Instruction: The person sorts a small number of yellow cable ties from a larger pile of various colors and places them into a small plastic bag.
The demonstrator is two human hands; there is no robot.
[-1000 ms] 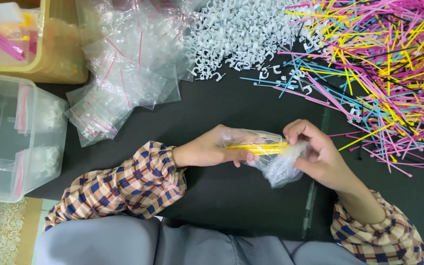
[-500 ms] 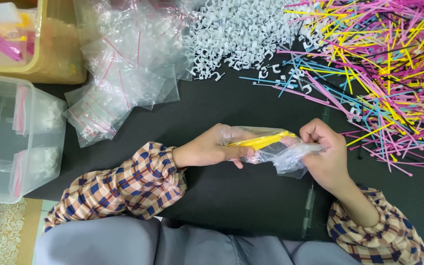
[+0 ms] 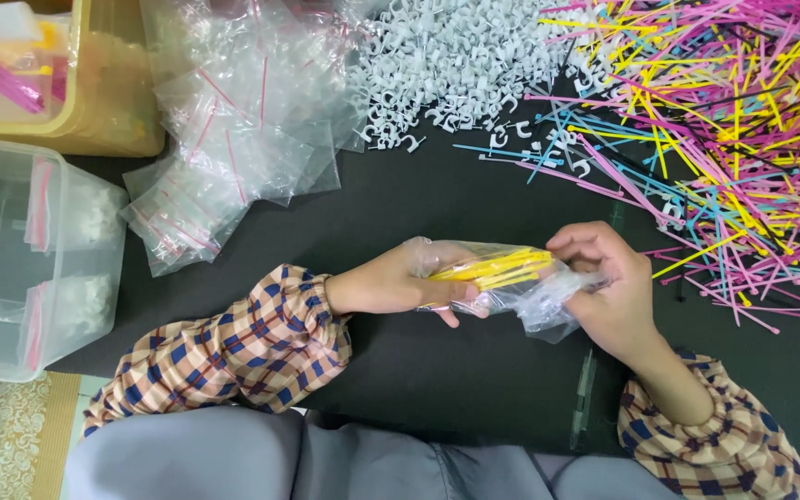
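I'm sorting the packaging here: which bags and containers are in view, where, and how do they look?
Small clear bag: held between left hand and right hand, yellow sticks inside.
Pile of empty clear bags: upper left, red seal lines.
Clear plastic tub: far left, filled bags inside.
Yellow bin: top-left corner.

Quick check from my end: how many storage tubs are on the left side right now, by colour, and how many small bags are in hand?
Yellow tub: 1
Clear tub: 1
Small clear bag with yellow strips, held by left hand and right hand: 1
Total: 3
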